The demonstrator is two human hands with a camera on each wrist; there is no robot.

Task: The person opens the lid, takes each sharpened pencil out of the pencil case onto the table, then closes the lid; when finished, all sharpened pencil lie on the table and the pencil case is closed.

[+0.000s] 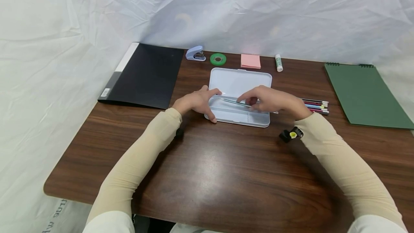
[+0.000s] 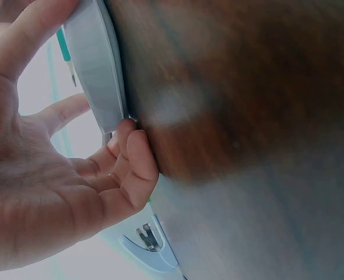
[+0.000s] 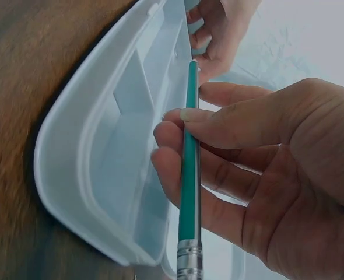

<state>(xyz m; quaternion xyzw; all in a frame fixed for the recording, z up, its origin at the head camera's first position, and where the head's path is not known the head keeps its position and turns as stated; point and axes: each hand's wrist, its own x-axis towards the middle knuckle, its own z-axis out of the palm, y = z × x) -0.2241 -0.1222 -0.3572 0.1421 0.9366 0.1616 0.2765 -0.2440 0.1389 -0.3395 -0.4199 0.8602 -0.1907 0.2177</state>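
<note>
A white pencil case (image 1: 239, 81) lies with its lid raised at the back; its tray has a long section and smaller compartments in front. My left hand (image 1: 198, 101) holds the case's left end, thumb at the front edge and fingers spread to the hinge side. In the left wrist view, the left hand's (image 2: 61, 175) lower fingers curl against the case's corner (image 2: 96, 70). My right hand (image 1: 268, 99) pinches a green pencil (image 3: 189, 181) between thumb and fingers over the tray. The pencil's point faces left and its metal ferrule faces right.
Several pencils (image 1: 315, 104) lie right of the case, partly behind my right wrist. Behind stand a stapler (image 1: 195, 54), green tape (image 1: 218, 59), pink sticky notes (image 1: 250, 61) and a glue stick (image 1: 279, 63). A black folder (image 1: 148, 78) lies left, a green spiral pad (image 1: 365, 96) right.
</note>
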